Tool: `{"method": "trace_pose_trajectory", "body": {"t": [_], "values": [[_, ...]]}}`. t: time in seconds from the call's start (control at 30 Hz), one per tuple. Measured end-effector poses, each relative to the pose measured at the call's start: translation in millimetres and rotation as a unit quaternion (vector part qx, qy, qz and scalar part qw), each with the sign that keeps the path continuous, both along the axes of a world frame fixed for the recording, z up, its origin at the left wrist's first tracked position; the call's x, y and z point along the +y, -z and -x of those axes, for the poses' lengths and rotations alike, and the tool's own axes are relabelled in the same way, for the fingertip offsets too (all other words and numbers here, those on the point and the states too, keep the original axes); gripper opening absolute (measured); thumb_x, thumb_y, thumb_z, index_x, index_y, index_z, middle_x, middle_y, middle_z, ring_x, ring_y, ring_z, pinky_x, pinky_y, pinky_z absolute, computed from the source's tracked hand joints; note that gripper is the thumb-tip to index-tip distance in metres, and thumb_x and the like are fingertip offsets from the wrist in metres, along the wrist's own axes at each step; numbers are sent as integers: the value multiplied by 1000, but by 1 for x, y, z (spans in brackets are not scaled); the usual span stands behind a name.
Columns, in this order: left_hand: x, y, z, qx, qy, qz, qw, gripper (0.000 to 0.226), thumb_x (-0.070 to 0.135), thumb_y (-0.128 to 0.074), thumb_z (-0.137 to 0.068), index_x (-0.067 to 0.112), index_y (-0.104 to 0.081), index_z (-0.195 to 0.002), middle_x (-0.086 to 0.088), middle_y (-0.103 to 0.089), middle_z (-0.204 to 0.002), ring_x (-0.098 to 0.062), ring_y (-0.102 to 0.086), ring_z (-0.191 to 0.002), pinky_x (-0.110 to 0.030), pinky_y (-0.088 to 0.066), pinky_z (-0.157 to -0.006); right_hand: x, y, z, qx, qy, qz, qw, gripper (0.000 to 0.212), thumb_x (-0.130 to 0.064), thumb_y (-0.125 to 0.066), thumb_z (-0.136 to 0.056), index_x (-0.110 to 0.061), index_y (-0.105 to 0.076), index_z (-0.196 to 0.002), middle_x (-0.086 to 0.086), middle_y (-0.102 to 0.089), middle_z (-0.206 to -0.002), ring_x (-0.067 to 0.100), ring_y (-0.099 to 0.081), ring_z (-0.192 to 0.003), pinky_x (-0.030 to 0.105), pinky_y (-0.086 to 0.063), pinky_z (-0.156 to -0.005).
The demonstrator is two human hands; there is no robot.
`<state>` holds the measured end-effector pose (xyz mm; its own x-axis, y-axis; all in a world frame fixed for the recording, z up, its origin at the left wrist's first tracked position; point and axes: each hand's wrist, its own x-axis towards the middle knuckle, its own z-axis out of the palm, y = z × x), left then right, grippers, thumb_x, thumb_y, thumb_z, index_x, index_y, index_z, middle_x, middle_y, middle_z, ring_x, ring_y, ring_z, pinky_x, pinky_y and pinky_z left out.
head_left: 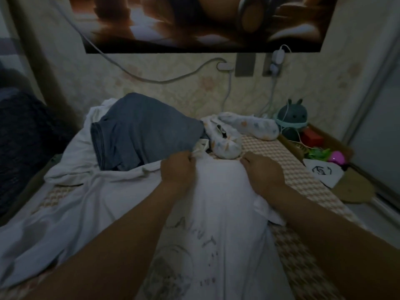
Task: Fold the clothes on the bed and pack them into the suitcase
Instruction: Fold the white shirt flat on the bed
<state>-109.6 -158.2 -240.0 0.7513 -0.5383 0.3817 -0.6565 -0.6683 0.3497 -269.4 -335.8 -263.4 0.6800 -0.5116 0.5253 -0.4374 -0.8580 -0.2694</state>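
A white T-shirt (218, 213) with a grey print lies lengthwise on the bed in front of me. My left hand (178, 167) grips its far edge on the left, fingers curled into the cloth. My right hand (263, 172) grips the same far edge on the right. Behind my left hand lies a blue-grey garment (142, 131) on top of other white clothes (71, 156). A small white patterned garment (227, 141) sits just beyond the shirt. No suitcase is in view.
The bed (287, 165) has a checked cover and runs to the wall. A patterned bolster (251, 125) and a dark plush toy (292, 116) lie at the far right. A cardboard box (324, 148) of toys stands right of the bed. Cables hang on the wall.
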Motion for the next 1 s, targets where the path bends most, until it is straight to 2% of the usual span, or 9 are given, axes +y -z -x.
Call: {"method": "trace_pose_trajectory", "body": {"t": [0.1, 0.27, 0.4, 0.47, 0.53, 0.6, 0.73, 0.87, 1.0], "values": [[-4, -1, -6, 10, 9, 121, 993, 32, 26, -39, -101, 12, -64, -90, -3, -64, -90, -21, -57, -80, -33, -40, -67, -25, -7, 3, -26, 82, 31, 996, 42, -35, -38, -102, -9, -68, -86, 14, -68, -86, 32, -63, -78, 28, -35, -64], [-15, 2, -6, -138, 49, 9, 989, 18, 5, -57, -81, 8, -61, -98, -13, -58, -98, -32, -54, -89, -35, -33, -66, -32, -8, 3, 123, 154, 77, 977, 14, -14, -56, -90, -8, -67, -95, 19, -62, -106, 37, -56, -102, 42, -41, -90], [-19, 9, 14, -242, 218, -43, 944, 16, 9, -59, -71, 11, -64, -86, -10, -57, -88, -28, -51, -77, -33, -33, -57, -8, 1, -3, 77, -71, 121, 987, 19, -12, -60, -81, -11, -68, -98, 18, -62, -94, 38, -59, -86, 42, -46, -76], [-15, 23, 14, -187, 255, -83, 945, 28, 25, -44, -88, 17, -68, -99, -8, -60, -97, -29, -54, -85, -37, -41, -68, 8, 5, 0, 130, -165, 43, 977, 36, -32, -46, -97, -19, -61, -126, 16, -58, -126, 35, -55, -112, 42, -43, -93], [-6, 33, 12, -92, 254, -127, 954, 46, 37, -31, -92, 17, -65, -118, -10, -60, -112, -31, -55, -100, -41, -42, -86, 17, 9, 7, 283, -124, -48, 950, 56, -57, -28, -99, -36, -26, -151, 5, -21, -159, 26, -24, -144, 46, -17, -116], [6, 31, 13, -4, 263, -140, 955, 65, 48, -26, -87, 12, -56, -132, -14, -56, -131, -34, -51, -120, -44, -36, -104, 25, 4, 7, 368, -71, -44, 926, 61, -62, -19, -98, -41, -8, -153, 0, -4, -163, 23, -9, -148, 48, -4, -118], [59, 13, 17, 43, 269, -125, 954, 61, 47, -31, -94, 8, -51, -136, -16, -46, -143, -28, -40, -134, -38, -23, -114, 65, -19, -4, 346, -38, 14, 938, 54, -42, -27, -102, -26, -21, -153, 7, -25, -157, 27, -27, -140, 45, -14, -115], [158, -3, 11, -15, 148, -15, 989, 30, -5, -49, -75, 10, -62, -98, -11, -58, -104, -31, -55, -97, -34, -40, -78, 142, -41, -18, 251, -141, -19, 957, 51, -34, -38, -101, -27, -28, -150, 3, -26, -157, 22, -25, -142, 38, -13, -116], [263, 2, -3, -19, -48, -119, 992, 39, 27, -45, -77, 22, -59, -113, -11, -52, -117, -34, -50, -104, -42, -43, -82, 238, -43, -35, 262, -251, -103, 926, 53, -43, -39, -100, -32, -27, -151, -2, -19, -160, 17, -18, -145, 34, -9, -117]]}}
